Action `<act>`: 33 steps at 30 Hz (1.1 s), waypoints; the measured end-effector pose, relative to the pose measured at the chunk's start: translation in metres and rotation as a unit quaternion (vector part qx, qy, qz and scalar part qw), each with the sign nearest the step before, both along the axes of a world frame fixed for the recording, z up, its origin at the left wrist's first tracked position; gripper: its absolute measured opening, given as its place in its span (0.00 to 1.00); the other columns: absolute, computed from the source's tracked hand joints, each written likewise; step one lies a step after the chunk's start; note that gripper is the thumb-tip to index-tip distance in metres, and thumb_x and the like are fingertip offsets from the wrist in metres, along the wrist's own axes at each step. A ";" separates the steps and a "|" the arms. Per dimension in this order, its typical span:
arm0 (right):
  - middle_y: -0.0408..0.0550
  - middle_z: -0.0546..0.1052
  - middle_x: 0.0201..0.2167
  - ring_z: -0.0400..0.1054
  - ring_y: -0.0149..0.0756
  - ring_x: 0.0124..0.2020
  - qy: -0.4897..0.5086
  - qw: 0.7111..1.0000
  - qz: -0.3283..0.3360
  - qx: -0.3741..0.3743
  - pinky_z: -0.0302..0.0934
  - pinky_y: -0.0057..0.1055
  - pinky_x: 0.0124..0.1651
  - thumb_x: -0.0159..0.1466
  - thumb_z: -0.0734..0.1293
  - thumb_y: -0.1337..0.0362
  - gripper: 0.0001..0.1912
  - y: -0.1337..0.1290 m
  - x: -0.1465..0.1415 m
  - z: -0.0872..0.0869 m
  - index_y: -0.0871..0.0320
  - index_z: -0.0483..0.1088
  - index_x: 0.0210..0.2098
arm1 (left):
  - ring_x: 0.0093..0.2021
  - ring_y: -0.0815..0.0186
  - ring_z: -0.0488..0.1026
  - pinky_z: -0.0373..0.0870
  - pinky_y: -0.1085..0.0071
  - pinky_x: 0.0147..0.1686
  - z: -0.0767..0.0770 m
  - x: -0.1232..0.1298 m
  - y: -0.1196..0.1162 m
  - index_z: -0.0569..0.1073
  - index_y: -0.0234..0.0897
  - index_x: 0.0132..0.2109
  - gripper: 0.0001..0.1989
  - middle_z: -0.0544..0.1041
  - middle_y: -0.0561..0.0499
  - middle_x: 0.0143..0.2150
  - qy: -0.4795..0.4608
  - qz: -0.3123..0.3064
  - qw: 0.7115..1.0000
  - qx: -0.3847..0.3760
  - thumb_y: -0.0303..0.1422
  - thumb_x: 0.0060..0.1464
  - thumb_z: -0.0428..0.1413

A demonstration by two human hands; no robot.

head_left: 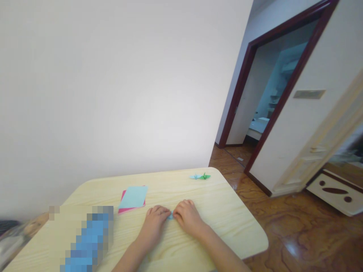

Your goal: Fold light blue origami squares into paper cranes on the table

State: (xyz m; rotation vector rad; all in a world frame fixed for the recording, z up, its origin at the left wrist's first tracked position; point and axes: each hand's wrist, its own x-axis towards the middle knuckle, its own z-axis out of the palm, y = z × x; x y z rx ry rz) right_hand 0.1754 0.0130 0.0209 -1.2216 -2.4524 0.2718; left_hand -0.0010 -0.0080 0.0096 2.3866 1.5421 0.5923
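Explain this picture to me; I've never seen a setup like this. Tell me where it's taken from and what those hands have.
There is no machine here: these are a person's own bare hands. The one picture comes from a camera worn on the head, looking forward and down.

The left hand and right hand meet over a pale wooden table. Their fingers hold a small blue piece, mostly hidden.

Beyond the left hand, a light blue sheet lies on a pink sheet. Near the far right corner sit two little folded shapes, one light blue, one green. The blocky blue patch at lower left is too blurred to identify.
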 end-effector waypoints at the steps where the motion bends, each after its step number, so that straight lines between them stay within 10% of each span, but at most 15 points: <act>1: 0.45 0.73 0.33 0.62 0.34 0.40 0.003 1.000 -0.004 0.002 0.48 0.32 0.46 0.62 0.62 0.66 0.06 -0.001 0.000 0.000 0.56 0.70 0.33 | 0.47 0.62 0.66 0.57 0.64 0.45 -0.001 0.000 0.000 0.74 0.47 0.45 0.16 0.76 0.52 0.44 -0.003 0.003 1.000 0.003 0.24 0.54 0.49; 33: 0.43 0.70 0.35 0.60 0.36 0.42 0.013 0.998 -0.046 -0.028 0.45 0.35 0.50 0.61 0.63 0.64 0.04 -0.005 -0.004 -0.005 0.53 0.71 0.33 | 0.43 0.61 0.67 0.56 0.64 0.43 0.000 0.004 -0.006 0.75 0.44 0.32 0.07 0.75 0.54 0.37 -0.032 0.096 0.995 0.019 0.30 0.52 0.53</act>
